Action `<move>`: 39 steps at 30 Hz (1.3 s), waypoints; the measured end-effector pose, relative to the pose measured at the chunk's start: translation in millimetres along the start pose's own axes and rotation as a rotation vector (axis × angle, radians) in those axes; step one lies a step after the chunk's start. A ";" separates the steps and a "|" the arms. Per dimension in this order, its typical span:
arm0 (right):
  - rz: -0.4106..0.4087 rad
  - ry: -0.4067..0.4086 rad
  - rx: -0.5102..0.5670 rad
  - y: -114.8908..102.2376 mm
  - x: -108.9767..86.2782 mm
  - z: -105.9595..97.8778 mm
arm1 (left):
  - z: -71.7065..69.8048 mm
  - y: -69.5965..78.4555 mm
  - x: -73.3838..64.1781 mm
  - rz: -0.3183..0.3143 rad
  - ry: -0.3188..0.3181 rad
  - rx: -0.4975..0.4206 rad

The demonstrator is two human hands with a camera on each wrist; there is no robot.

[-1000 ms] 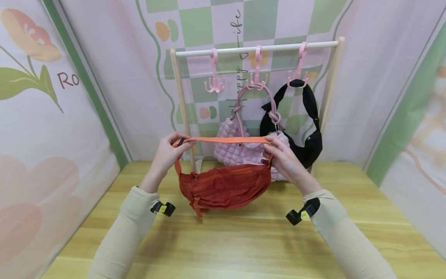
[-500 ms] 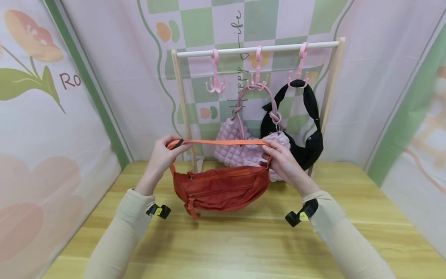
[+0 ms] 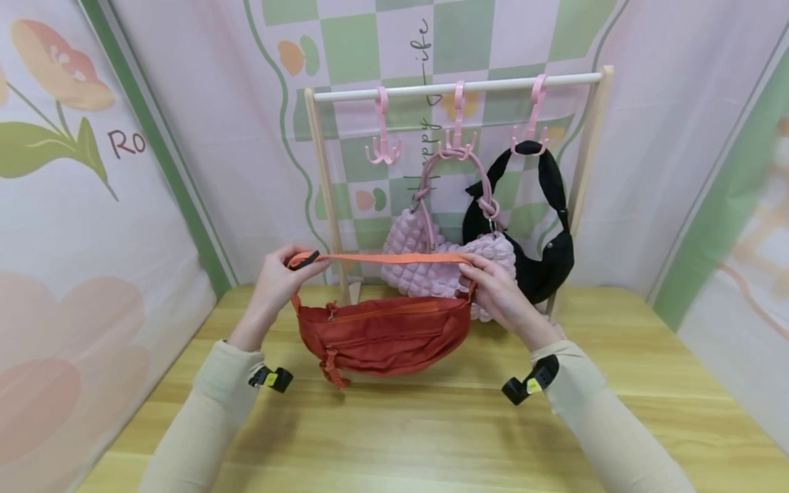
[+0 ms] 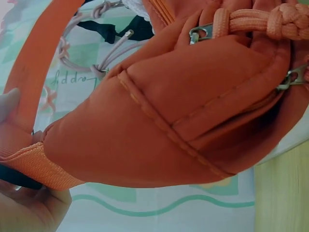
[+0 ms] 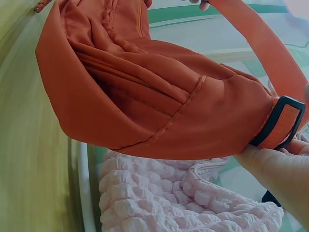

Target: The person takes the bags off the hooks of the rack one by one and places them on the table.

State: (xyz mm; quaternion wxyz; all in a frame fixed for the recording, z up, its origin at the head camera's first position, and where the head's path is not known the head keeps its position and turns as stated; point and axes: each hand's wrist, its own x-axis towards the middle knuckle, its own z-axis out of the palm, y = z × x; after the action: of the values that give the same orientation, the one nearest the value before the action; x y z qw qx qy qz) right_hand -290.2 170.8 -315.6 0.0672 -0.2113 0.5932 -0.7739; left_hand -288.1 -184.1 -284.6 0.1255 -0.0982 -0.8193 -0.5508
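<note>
A rust-red waist bag (image 3: 385,335) hangs over the table from its orange strap (image 3: 394,258), which is stretched level between both hands. The left hand (image 3: 280,281) pinches the strap's left end beside a black buckle (image 3: 306,260). At the other end, the right hand (image 3: 496,287) grips the strap near the bag's corner. A black slider buckle (image 5: 280,123) shows by that hand in the right wrist view. In the left wrist view, braided zip pulls (image 4: 263,21) dangle from the bag's zips. Part of each hand's fingers is hidden behind the strap.
Behind the bag stands a wooden rack with a white rail (image 3: 407,90). Pink hooks hang from it; the left hook (image 3: 383,147) bears nothing. A pink puffy bag (image 3: 409,236) hangs on the middle one, a black bag (image 3: 555,263) on the right one. Fabric walls enclose the wooden table (image 3: 394,438).
Both hands have come slightly down and to the left with the waist bag, the left hand further, so the strap between them is longer. The hanging bags stay put.
</note>
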 end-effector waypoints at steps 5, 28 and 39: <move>-0.004 -0.003 -0.010 2.2 0.4 1.2 | -4.2 -3.3 -1.7 -0.014 -0.010 0.011; 0.078 0.044 -0.056 10.3 2.1 12.6 | -27.7 -15.6 -12.9 -0.022 -0.036 0.044; 0.081 0.028 -0.014 13.6 3.0 14.6 | -35.0 -18.6 -16.4 -0.039 -0.025 0.037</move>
State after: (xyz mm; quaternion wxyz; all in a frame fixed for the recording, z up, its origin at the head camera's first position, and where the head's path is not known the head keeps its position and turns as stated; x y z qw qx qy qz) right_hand -288.9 152.8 -324.7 0.0886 -0.1766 0.6077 -0.7692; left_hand -274.7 -223.9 -293.3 0.1062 -0.0870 -0.8325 -0.5367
